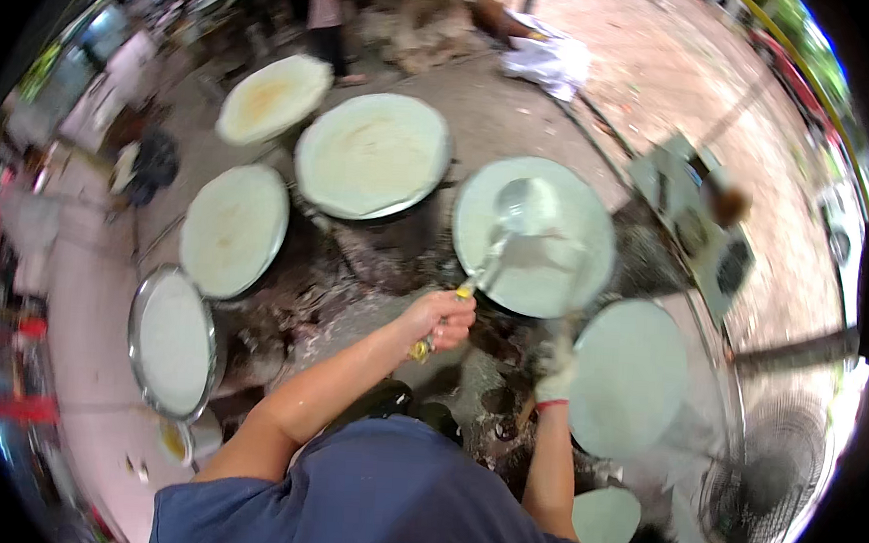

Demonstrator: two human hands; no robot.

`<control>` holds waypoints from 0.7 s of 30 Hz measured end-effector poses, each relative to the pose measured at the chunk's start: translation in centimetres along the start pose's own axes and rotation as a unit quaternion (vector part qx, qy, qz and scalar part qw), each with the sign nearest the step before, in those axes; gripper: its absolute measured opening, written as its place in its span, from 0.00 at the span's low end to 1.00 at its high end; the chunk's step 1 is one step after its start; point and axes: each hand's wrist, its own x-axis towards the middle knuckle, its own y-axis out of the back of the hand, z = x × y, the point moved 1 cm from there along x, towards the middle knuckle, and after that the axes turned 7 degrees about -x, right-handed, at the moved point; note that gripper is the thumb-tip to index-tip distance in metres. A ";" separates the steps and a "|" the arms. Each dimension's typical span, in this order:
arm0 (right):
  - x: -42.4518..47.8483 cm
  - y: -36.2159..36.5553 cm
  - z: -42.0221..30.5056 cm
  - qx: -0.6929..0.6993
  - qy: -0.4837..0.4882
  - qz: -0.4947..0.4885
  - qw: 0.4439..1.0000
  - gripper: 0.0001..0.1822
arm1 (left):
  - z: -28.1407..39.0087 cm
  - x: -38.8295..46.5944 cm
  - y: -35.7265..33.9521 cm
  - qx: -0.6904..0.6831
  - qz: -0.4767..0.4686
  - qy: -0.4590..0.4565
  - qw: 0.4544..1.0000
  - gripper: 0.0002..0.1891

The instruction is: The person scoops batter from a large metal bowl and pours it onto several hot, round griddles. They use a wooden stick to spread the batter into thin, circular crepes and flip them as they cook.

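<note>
My left hand grips the handle of a metal ladle with yellow on its grip. The ladle's bowl lies over a round griddle coated with pale batter, a thicker white patch beside the bowl. My right hand, in a pale work glove with a red cuff, is blurred between that griddle and another coated round at right. A long thin tool appears to pass through this hand; its wooden end shows below, and a faint streak rises above. The tool's head is too blurred to tell.
More pale-coated rounds stand at centre, back left, left and lower right. A metal-rimmed basin of white liquid sits left, above a pot. A fan stands right. A person is at the back.
</note>
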 end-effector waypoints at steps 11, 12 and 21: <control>-1.6 -19.4 5.1 -0.247 0.046 -0.220 0.943 0.17 | 7.1 -19.2 4.8 -0.098 -0.011 -0.146 0.984 0.12; -3.4 -23.6 5.5 -0.182 0.039 -0.239 0.953 0.17 | 7.9 -21.4 6.6 -0.114 0.015 -0.166 0.979 0.12; -7.6 -59.8 10.7 -0.427 0.173 -0.224 0.859 0.27 | 14.4 -41.6 21.6 -0.208 0.239 -0.338 0.886 0.15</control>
